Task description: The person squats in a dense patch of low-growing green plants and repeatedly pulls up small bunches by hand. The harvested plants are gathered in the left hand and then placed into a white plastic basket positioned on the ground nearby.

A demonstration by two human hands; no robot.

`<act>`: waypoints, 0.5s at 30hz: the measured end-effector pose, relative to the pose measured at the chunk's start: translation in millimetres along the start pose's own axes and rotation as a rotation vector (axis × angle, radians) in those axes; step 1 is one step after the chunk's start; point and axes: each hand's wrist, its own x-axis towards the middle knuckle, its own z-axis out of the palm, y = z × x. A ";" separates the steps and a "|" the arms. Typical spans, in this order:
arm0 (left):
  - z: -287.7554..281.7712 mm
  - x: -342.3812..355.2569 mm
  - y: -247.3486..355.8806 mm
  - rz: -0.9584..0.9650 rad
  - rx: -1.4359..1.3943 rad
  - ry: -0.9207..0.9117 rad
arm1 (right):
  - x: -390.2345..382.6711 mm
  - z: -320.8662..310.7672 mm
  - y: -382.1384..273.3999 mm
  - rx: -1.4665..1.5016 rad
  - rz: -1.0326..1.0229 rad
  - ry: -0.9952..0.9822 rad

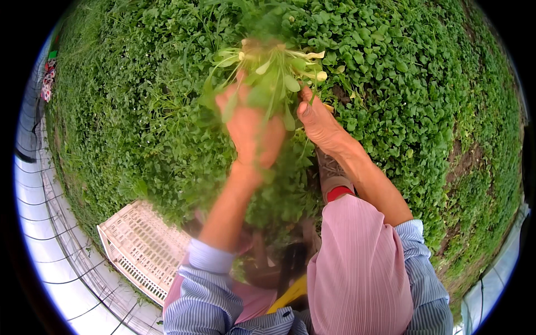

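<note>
Up at twelve o'clock the left hand [251, 134] clutches a leafy bunch [273, 81] veiling its fingers, right hand [321, 123] curled alongside, can't tell on what, pale crate [145, 243] at eight, pink-clad knee [360, 251] blocking five.

Left hand [254, 134] is a blurry smear, leaves over some of its fingers, so I can't make out its grip. Top of the bunch of greens [273, 78] is mush too. Right hand [321, 120] has fingertips lost in leaves. 1 shoe [333, 173] is partly behind that forearm. Red-and-white thing [48, 81] far left? Too tiny to ID.
</note>
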 end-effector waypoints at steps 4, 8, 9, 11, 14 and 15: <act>-7.5 -1.5 9.3 0.035 0.055 -0.055 | 0.7 0.8 4.7 0.125 0.002 -0.022; -19.3 -1.1 19.2 0.069 0.142 -0.153 | -7.7 0.4 -9.9 0.268 0.202 -0.021; -18.8 -2.0 18.5 0.068 0.140 -0.158 | -8.5 -1.1 -12.1 0.266 0.224 -0.034; -18.3 -3.1 16.1 0.067 0.138 -0.164 | -8.1 -2.9 -17.3 0.269 0.236 -0.092; -25.6 -3.4 20.2 0.067 0.071 -0.238 | -7.4 -1.5 -13.0 0.293 0.222 -0.088; -26.0 -4.2 20.9 0.086 0.028 -0.263 | -7.7 -0.8 -11.2 0.303 0.219 -0.064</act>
